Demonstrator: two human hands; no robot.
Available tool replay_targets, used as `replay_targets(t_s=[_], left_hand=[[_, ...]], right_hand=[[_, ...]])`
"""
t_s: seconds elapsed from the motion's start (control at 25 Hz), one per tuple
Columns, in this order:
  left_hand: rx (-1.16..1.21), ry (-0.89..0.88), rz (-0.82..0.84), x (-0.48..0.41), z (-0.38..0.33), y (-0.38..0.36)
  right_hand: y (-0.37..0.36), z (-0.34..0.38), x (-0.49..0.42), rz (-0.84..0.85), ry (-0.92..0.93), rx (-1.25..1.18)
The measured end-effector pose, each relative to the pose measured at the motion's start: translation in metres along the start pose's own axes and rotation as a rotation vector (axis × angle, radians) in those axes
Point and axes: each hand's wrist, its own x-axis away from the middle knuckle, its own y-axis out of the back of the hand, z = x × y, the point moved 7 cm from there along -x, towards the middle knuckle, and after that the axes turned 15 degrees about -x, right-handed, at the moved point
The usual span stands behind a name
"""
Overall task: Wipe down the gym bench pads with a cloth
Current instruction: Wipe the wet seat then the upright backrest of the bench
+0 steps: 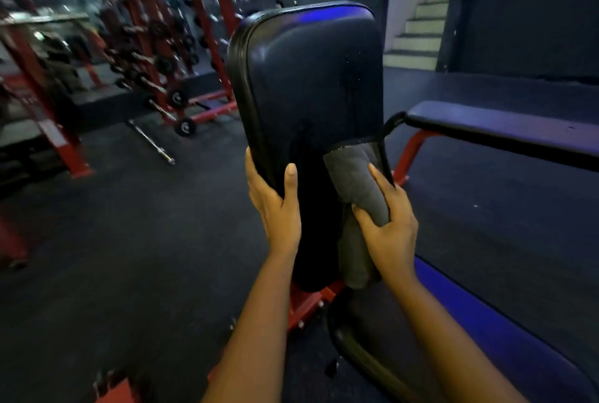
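Left of the back pad (308, 78), open dark floor (129, 240) out to a barbell (152, 143) and red dumbbell rack (155, 45). At the pad's lower left edge, left hand (275, 204) — grip wrapped round the rim. On its lower right edge, grey cloth (353, 175) pinched in right hand (389, 227). Just right of the pad — flat bench (502, 130).

Room dim overall; dark floor (129, 240) and walls swallow most of the light. Blue-violet sheen on the top edge of the upright back pad (311, 78) and along the flat bench (502, 130) at right. Pale staircase (418, 29) is the brightest patch. Red racks (146, 45) at left are smeared by blur, their small highlights streaked. Left hand (275, 208), right hand (392, 230) and grey cloth (353, 175) are fairly sharp and softly lit. Wide-angle bending shows at the edges; the lower pad face is lost in shadow.
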Motion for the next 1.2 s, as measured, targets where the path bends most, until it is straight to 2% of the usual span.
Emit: replay_targets(t_s=[0.12, 0.28, 0.44, 0.6, 0.84, 0.96, 1.04, 1.12, 1.2], left_hand=[[-0.024, -0.05, -0.063, 0.003, 0.003, -0.001], [-0.024, -0.08, -0.11, 0.006, 0.002, -0.003], [-0.039, -0.029, -0.048, 0.002, 0.0, -0.004], [-0.113, -0.008, 0.045, 0.014, -0.003, -0.001], [0.027, 0.014, -0.037, -0.01, -0.031, 0.025], [0.088, -0.017, -0.09, -0.035, -0.051, 0.033], [0.151, -0.077, -0.034, -0.051, -0.05, 0.026], [0.216, -0.095, 0.059, -0.059, -0.044, 0.014], [0.229, -0.107, 0.023, -0.056, -0.048, 0.011]], right_hand=[[-0.007, -0.017, -0.004, 0.031, 0.08, -0.064], [-0.015, -0.034, -0.009, 0.123, 0.085, -0.124], [0.005, -0.027, -0.019, 0.167, 0.124, -0.141], [0.016, -0.005, -0.031, 0.136, 0.122, -0.18], [-0.011, 0.075, -0.072, 0.112, 0.326, -0.211], [-0.043, 0.127, -0.096, 0.097, 0.432, -0.108], [-0.074, 0.148, -0.101, 0.151, 0.49, 0.016], [-0.098, 0.15, -0.095, 0.173, 0.563, 0.133], [-0.107, 0.142, -0.092, 0.142, 0.637, 0.187]])
